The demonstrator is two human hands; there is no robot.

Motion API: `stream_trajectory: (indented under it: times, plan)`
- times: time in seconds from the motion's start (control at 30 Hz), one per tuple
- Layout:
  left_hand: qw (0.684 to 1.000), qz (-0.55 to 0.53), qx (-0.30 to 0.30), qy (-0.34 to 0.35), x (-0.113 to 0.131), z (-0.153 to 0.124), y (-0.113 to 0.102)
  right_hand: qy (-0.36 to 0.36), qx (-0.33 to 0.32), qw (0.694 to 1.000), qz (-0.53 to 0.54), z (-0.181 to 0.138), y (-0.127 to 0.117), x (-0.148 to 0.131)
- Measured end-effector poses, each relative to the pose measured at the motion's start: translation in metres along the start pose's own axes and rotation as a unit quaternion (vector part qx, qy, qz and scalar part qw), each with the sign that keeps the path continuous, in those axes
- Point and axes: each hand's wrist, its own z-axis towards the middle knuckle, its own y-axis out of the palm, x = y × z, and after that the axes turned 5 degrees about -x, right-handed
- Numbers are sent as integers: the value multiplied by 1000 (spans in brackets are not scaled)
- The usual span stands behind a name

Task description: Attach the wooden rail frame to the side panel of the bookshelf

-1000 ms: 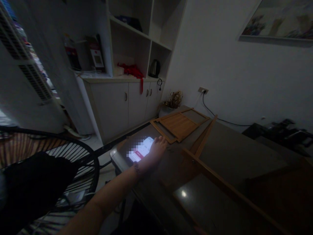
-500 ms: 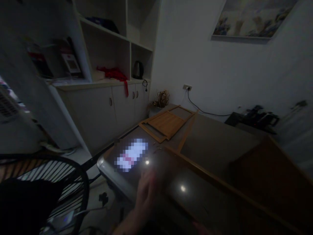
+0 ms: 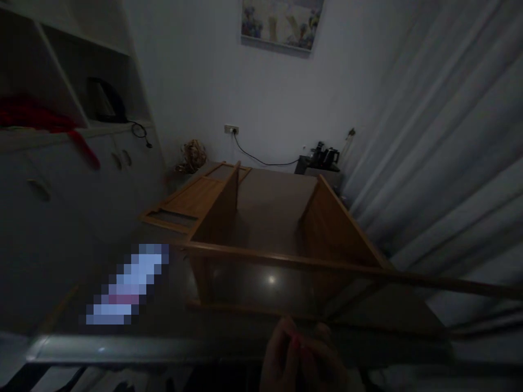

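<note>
Very dim frame. The left hand [image 3: 281, 362] and right hand [image 3: 329, 365] sit close together at the bottom edge, over the near edge of the dark glossy counter [image 3: 265, 207]. Fingers [image 3: 288, 335] are curled inward. Cannot tell whether either grip is clenched on something or slack, as it is too dark and blurred; a small pink spot shows between the fingers. Just beyond the hands is a wooden frame [image 3: 286, 261] standing on the counter, with two side panels upright and a long rail across the front running out to the right. Contact between the hands and the frame's low front bar cannot be told. A phone [image 3: 126, 288] with its screen lit lies flat on the counter, left of the frame and apart from the hands. Slatted panels [image 3: 188, 198] lie flat at the far left corner, beside the left side panel. Kettle [image 3: 102, 100] and red cloth [image 3: 36, 117] are on the shelf unit at left. Wall socket [image 3: 231, 129] with a cable is on the back wall, a framed picture [image 3: 281, 22] above it, and a curtain [image 3: 449, 136] at right.
</note>
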Motion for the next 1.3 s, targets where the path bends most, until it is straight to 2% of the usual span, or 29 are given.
stream_trajectory:
  times: [0.1,0.2,0.3,0.33,0.43,0.5,0.6,0.7,0.87,1.03,1.3]
  plan:
    - [996,36,-81,-14,-7,3,10,108,75,984,122,6,-8,-5]
    - [985,70,-156,-17,-3,8,18,221,132,957,136,5,-16,-5]
    - [962,158,-223,31,7,20,17,285,144,939,131,-1,-24,-1]
    - [945,205,-244,70,10,26,16,290,132,939,125,-3,-26,0]
    - [870,363,-291,164,16,44,11,292,98,944,120,-6,-30,3]
    - [834,425,-283,210,18,54,9,312,89,934,151,-5,-31,1]
    - [791,474,-292,253,22,62,9,360,84,905,210,0,-32,-3]
    - [756,483,-353,265,29,68,8,386,78,891,228,5,-33,-9]
    - [746,447,-409,276,42,76,4,412,51,880,230,8,-32,-15]
    - [742,424,-449,260,52,81,-5,431,84,874,207,-1,-21,-13]
    - [734,462,-421,266,51,84,-19,420,63,879,216,0,-9,-20]
